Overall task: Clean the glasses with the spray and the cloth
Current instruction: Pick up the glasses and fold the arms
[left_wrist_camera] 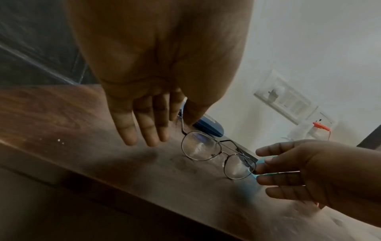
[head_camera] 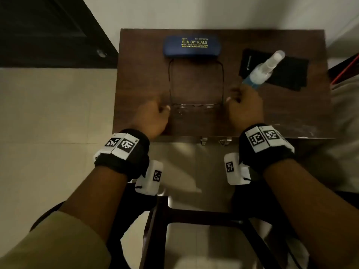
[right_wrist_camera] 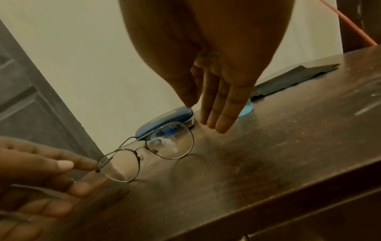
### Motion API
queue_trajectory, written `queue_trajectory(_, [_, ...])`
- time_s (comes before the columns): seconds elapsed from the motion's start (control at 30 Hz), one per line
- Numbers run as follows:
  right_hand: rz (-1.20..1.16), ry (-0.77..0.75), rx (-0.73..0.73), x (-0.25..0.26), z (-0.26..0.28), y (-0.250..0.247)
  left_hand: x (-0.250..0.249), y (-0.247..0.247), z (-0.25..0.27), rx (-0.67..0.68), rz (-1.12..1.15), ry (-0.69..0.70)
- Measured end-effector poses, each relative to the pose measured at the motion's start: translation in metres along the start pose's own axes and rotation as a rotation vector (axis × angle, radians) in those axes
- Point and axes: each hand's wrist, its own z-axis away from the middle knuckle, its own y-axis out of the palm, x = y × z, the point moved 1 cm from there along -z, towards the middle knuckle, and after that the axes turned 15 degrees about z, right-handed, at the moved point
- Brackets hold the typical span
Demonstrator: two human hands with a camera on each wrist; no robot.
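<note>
Thin-framed glasses (head_camera: 194, 106) stand on the dark wooden table (head_camera: 143, 74), arms unfolded toward the back and lenses facing me. My left hand (head_camera: 165, 109) hovers at their left end, fingers straight, holding nothing. In the right wrist view its fingertips (right_wrist_camera: 68, 165) reach up to the left lens rim (right_wrist_camera: 118, 166); contact is unclear. My right hand (head_camera: 231, 98) is at the right end, fingers spread and empty (left_wrist_camera: 274, 169). The clear spray bottle (head_camera: 262, 70) with a blue label stands just behind my right hand. It rests on the black cloth (head_camera: 281, 72).
A blue glasses case (head_camera: 192, 45) lies at the back of the table, touching the arm tips. A dark door (head_camera: 48, 26) is on the left, and a red-edged object (head_camera: 345, 68) sits past the table's right side. The table's front edge is under my wrists.
</note>
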Motion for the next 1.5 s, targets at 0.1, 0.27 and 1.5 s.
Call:
queue_trajectory(0.1, [0.003,0.003,0.058,-0.002,-0.006,0.009,0.002,0.004,-0.005,0.011,0.052,-0.012])
queue_trajectory(0.27, [0.014,-0.006,0.152,-0.002,-0.006,0.02,0.006,0.011,-0.005,0.093,0.177,0.007])
queue_trajectory(1.5, [0.029,-0.39,-0.198,0.038,0.107,-0.096,-0.084,-0.042,0.121,-0.42,0.073,0.545])
